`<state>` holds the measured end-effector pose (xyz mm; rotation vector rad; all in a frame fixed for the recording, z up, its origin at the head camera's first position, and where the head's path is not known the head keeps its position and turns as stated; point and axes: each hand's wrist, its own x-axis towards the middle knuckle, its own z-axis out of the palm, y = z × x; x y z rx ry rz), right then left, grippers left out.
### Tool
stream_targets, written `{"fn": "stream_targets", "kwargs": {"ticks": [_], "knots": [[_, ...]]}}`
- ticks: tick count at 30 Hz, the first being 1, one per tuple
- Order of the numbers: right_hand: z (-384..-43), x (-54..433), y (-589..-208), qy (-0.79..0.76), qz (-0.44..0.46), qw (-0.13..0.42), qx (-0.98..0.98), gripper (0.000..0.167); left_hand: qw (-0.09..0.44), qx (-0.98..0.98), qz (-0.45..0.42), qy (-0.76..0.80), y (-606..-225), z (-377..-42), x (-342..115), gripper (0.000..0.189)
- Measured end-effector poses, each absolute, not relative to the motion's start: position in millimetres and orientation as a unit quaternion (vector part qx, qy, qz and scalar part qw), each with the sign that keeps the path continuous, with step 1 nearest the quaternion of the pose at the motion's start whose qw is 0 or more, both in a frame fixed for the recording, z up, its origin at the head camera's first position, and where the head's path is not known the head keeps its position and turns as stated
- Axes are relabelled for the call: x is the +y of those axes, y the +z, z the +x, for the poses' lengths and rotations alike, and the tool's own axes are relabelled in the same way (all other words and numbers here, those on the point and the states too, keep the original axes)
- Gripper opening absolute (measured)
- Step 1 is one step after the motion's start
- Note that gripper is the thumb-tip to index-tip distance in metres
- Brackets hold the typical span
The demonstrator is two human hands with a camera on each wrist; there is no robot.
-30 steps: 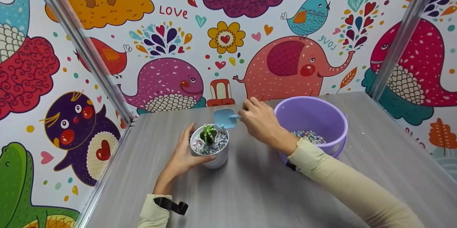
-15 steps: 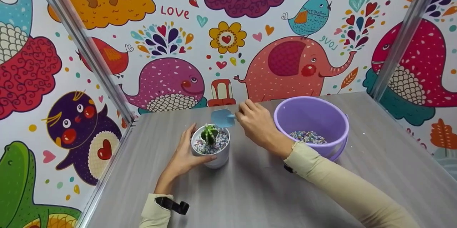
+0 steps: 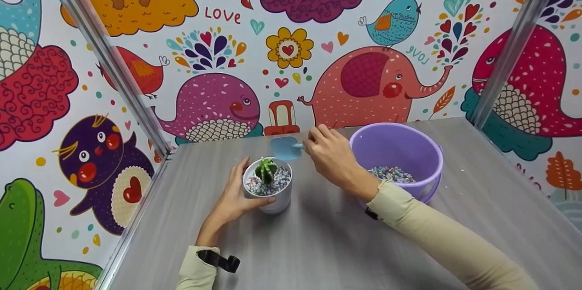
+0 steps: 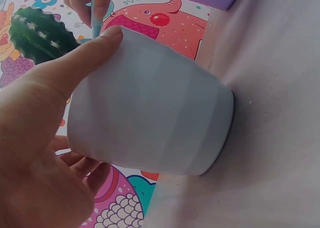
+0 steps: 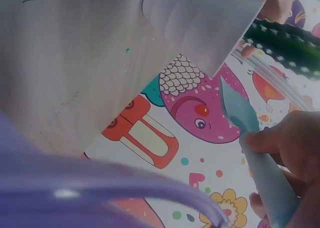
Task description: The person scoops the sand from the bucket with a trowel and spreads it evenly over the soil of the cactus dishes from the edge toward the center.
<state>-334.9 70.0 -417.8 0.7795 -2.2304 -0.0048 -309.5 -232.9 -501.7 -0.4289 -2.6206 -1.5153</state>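
A white pot (image 3: 277, 199) stands on the table, filled near its rim with small multicoloured pebbles (image 3: 277, 175). A green ribbed cactus (image 3: 265, 171) rises from them. My left hand (image 3: 234, 199) holds the pot from the left, its thumb along the near side; in the left wrist view the other fingers reach round the far side. My right hand (image 3: 332, 156) grips the handle of a light blue toy shovel (image 3: 285, 147). The shovel's blade hangs just above and behind the pot's right rim, apart from the cactus. In the right wrist view the shovel (image 5: 265, 173) lies between thumb and fingers.
A purple bucket (image 3: 395, 140) stands right of my right hand, with similar pebbles (image 3: 392, 174) at its bottom. A few tiny specks lie on the grey table (image 3: 318, 244) right of it. Cartoon-printed walls (image 3: 286, 90) with metal corner posts enclose the back and sides.
The shovel's blade dips slightly leftward, then rises a little again; bits seen at its lower edge a second ago are gone. My left hand and the pot stay put.
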Motion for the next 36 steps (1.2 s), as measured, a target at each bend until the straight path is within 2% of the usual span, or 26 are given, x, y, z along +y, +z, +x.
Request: {"fn": "stream_targets", "kwargs": {"ticks": [8, 22, 36], "knots": [[-330.1, 87.4, -410.8, 0.021, 0.294, 0.371, -0.880, 0.023, 0.040, -0.856, -0.139, -0.496, -501.7, -310.8, -231.3, 0.135], [-319.7, 129.3, -404.7, 0.071, 0.260, 0.342, -0.900, 0.023, 0.034, -0.860, -0.139, -0.490, -497.0, -306.1, -230.0, 0.130], [-310.8, 198.7, -398.0, 0.123, 0.215, 0.316, -0.916, 0.022, 0.075, -0.887, -0.137, -0.435, -474.9, -296.3, -225.0, 0.125]]}}
